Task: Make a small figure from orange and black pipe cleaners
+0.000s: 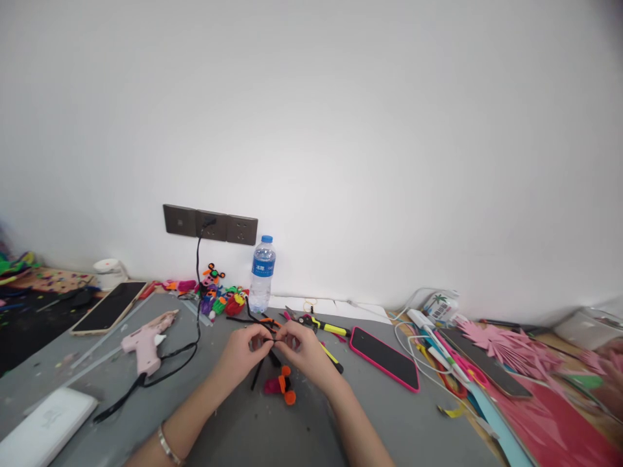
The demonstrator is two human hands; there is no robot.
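My left hand (242, 351) and my right hand (305, 352) meet over the grey mat, thumbs and fingertips pinched on a short black pipe cleaner (273, 340). Most of that piece is hidden by the fingers. Just below them lies a small pink and orange pipe-cleaner figure (281, 386). More black pipe cleaners (250, 318) and an orange one lie behind the hands. Beyond my right hand are pliers (327, 326) with yellow and black handles.
A pink glue gun (148, 342) with a black cord lies left. A water bottle (263, 275) stands by the wall beside colourful figures (219, 299). A pink-cased phone (384, 358) lies right, near cables and pink paper cut-outs (511, 347). A power bank (46, 431) lies front left.
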